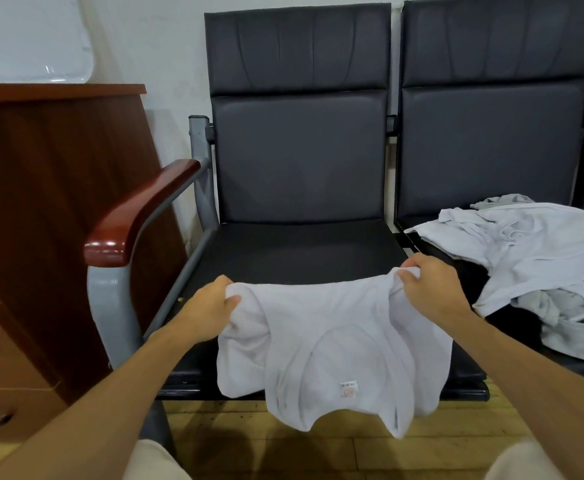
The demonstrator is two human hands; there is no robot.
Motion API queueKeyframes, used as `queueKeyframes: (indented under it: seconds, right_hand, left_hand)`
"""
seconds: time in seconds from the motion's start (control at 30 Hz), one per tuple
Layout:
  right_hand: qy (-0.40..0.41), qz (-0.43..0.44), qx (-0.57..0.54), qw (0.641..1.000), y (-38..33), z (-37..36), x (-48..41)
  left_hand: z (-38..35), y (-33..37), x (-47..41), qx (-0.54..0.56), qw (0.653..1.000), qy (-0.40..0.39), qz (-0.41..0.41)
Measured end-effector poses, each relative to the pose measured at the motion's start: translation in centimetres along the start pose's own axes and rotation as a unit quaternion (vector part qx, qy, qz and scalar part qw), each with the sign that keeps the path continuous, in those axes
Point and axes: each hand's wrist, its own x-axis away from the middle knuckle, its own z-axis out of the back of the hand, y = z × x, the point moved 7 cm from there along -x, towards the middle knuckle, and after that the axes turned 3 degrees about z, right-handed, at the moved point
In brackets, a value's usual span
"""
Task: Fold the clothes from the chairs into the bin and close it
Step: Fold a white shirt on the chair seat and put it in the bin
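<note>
My left forearm (pixel 110 393) and right forearm (pixel 532 368) come in nearest, reaching up from the bottom corners, with pale trouser knees (pixel 159 460) just under them. My left hand (pixel 211 308) is closed round a bunched corner of the white shirt (pixel 335 341), thumb on top. My right hand (pixel 429 285) clutches the opposite corner the same way. I judge I'm holding it by two corners so the cloth stretches level between them and can be spread flat for folding.

The shirt's far edge runs across the near half of the left chair's seat (pixel 301 251). I can't tell whether it rests there or hangs just above. The rest drapes over the seat's front edge toward the wooden floor (pixel 283 445), with the neck opening and a small label (pixel 348 389) facing me. Beyond the shirt the seat shows only dark upholstery, which makes it a sensible folding surface.

On the right chair (pixel 491 133) lies a loose heap of clothes (pixel 532 244), white with grey among it, spilling toward the near edge, close to my right hand. At left are a red-brown armrest (pixel 138 209) and a wooden cabinet (pixel 41 202).

The bin isn't in view. I reckon the task is early: this shirt is not yet folded.
</note>
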Motion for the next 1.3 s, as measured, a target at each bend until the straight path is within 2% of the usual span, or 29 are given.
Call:
queueKeyframes:
  seconds: [0.13,0.2,0.3,0.37,0.5,0.67,0.97,1.13,1.3]
  right_hand:
    - [-0.010,-0.020,0.034,0.999,0.5,0.3,0.0]
    - [-0.008,-0.021,0.076,0.997,0.4,0.6,0.1]
    - [0.000,0.002,0.195,0.981,0.2,0.8,0.2]
    - [0.005,0.007,0.210,0.978,0.2,1.0,0.2]
    - [0.020,0.017,0.174,0.984,0.0,1.8,-0.2]
    - [-0.081,0.045,0.026,0.995,0.1,1.2,0.4]
    - [-0.119,0.053,0.087,0.988,0.5,1.1,0.7]
    - [-0.175,0.064,0.038,0.982,0.8,-0.1,1.1]
    - [-0.172,0.047,0.019,0.984,1.2,-0.3,0.7]
  left_hand:
    - [-0.5,-1.0,-0.4,-0.029,0.999,-0.010,0.013]
    - [0.4,-0.9,-0.5,0.005,0.999,0.035,0.018]
    - [1.9,0.1,-0.1,0.002,0.994,0.109,0.002]
    - [2.2,0.6,-0.1,-0.007,0.992,0.126,-0.011]
    - [1.1,0.2,-0.7,-0.066,0.995,0.073,-0.005]
    - [0.1,0.6,-1.6,-0.081,0.995,0.058,-0.006]
    - [-0.6,1.7,-1.5,-0.102,0.992,0.058,-0.038]
    - [-0.7,1.5,-1.5,-0.104,0.993,0.043,-0.024]
    - [-0.4,1.7,-1.7,-0.096,0.994,0.046,-0.008]
